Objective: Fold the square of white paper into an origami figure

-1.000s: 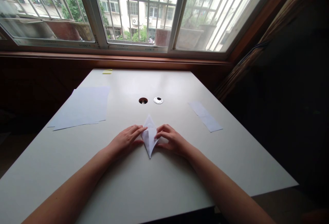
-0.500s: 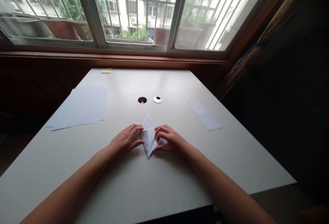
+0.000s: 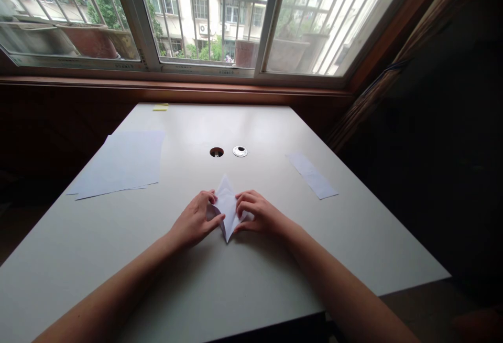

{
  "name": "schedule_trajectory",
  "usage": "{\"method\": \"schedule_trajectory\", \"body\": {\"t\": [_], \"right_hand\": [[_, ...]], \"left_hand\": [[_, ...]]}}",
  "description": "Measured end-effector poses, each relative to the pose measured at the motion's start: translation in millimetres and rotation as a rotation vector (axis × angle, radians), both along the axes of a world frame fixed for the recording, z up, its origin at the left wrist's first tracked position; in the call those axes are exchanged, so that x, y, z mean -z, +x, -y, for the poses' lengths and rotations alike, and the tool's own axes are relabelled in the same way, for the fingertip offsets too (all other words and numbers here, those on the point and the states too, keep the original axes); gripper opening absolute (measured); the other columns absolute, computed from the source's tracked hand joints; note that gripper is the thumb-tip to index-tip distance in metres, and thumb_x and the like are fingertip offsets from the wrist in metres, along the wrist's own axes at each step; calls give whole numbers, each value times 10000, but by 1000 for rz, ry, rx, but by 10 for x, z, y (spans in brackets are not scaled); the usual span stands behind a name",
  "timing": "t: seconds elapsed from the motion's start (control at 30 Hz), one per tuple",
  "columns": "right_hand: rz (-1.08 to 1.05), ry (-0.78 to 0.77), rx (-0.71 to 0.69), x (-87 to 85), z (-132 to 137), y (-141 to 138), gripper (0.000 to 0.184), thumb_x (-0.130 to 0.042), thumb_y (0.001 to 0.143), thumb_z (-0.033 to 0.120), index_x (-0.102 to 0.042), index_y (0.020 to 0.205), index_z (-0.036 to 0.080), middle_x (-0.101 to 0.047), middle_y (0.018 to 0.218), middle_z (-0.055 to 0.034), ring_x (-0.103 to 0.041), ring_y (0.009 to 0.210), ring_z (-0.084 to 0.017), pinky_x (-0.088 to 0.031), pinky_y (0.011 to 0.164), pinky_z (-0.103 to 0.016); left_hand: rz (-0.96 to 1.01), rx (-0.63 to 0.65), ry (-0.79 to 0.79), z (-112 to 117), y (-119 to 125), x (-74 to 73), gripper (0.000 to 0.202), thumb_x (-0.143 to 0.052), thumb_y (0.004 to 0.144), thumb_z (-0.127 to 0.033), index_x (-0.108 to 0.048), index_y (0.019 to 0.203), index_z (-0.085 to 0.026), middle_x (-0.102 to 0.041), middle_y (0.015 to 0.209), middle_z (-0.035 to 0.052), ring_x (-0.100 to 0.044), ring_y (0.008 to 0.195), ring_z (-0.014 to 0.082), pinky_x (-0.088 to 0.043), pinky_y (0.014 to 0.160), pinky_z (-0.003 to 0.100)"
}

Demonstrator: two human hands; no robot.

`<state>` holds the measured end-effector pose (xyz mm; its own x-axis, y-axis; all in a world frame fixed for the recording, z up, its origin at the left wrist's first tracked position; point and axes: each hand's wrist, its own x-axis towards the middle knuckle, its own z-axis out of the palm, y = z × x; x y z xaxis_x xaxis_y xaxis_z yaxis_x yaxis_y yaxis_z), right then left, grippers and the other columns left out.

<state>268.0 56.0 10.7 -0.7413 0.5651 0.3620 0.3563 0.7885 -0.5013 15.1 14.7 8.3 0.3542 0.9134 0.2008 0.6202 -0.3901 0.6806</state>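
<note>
A piece of folded white paper (image 3: pixel 227 206), diamond-shaped with a point towards me, lies on the white table (image 3: pixel 236 290). My left hand (image 3: pixel 198 218) grips its left flap, which bends up between the thumb and the curled fingers. On the other side, my right hand (image 3: pixel 257 212) has its fingers curled on the paper's right edge, with the thumb lower down near the bottom point. The fingers partly cover both side corners of the paper.
White paper sheets (image 3: pixel 121 164) lie stacked at the left. A narrow paper strip (image 3: pixel 312 176) rests at the right. Beyond the folded paper are a round hole (image 3: pixel 216 152) and its metal cover (image 3: pixel 240 151). Yellow sticky notes (image 3: pixel 160 107) sit at the far edge, below the window.
My left thumb has moved right over the paper, and the left flap now bends up from lying flatter. My right hand has stayed nearly still.
</note>
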Motion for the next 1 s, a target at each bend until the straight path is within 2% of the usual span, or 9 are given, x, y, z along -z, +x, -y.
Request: {"method": "schedule_trajectory", "body": {"t": [0.13, 0.23, 0.3, 0.43, 0.53, 0.67, 0.8, 1.0], "right_hand": [[29, -6, 4, -24, 19, 9, 336, -786, 760, 501, -626, 829, 214, -657, 1015, -88, -568, 1145, -266, -469, 965, -428], [39, -2, 0, -43, 24, 6, 323, -776, 774, 493, -624, 828, 213, -660, 1001, -88, -568, 1144, -265, -469, 964, -424], [41, 8, 1, -51, 25, 3, 333, -777, 769, 501, -622, 819, 210, -662, 1001, -92, -569, 1134, -270, -470, 956, -422], [37, 12, -2, -52, 24, 6, 335, -769, 778, 505, -625, 829, 206, -662, 1001, -93, -571, 1117, -271, -468, 958, -422], [29, 9, 3, -37, 20, 14, 329, -759, 791, 502, -633, 845, 203, -657, 1026, -97, -572, 1116, -265, -471, 956, -416], [31, -3, 14, -11, 16, 25, 327, -762, 787, 506, -645, 861, 209, -654, 1014, -95, -571, 1126, -263, -474, 954, -416], [26, -10, 16, -5, 19, 27, 310, -753, 801, 497, -645, 868, 214, -653, 993, -85, -571, 1130, -258, -472, 957, -414], [9, -31, 9, -49, 35, 26, 256, -765, 803, 439, -643, 848, 218, -655, 987, -78, -571, 1133, -252, -476, 954, -402]], "left_hand": [[35, -9, -29, 6, -11, -5, 298, -615, 897, -446, -412, 982, -246, -593, 1185, 90, -476, 1354, 300, -468, 1029, 486], [31, 9, -36, -2, -38, -2, 251, -611, 895, -392, -419, 968, -246, -608, 1131, 77, -473, 1357, 292, -474, 1020, 463], [15, 31, -39, -14, -70, -7, 218, -602, 890, -336, -435, 996, -243, -600, 1169, 86, -488, 1340, 281, -479, 1011, 444], [-51, 126, -15, -46, -143, -21, 207, -567, 891, -264, -508, 1087, -236, -563, 1247, 104, -525, 1272, 268, -501, 972, 415], [-107, 218, 36, -71, -181, -19, 237, -574, 897, -261, -580, 1134, -248, -540, 1220, 98, -490, 1289, 270, -466, 1031, 418], [-132, 276, 82, -82, -195, -19, 272, -621, 908, -373, -619, 1162, -277, -534, 1181, 88, -498, 1236, 268, -455, 1038, 423], [-154, 264, 96, -72, -175, -26, 347, -696, 839, -517, -643, 1080, -273, -552, 1162, 77, -504, 1158, 270, -470, 993, 434], [-125, 216, 107, -64, -148, -12, 327, -704, 825, -527, -639, 932, -226, -581, 1128, 86, -520, 1123, 269, -483, 957, 430]]}}
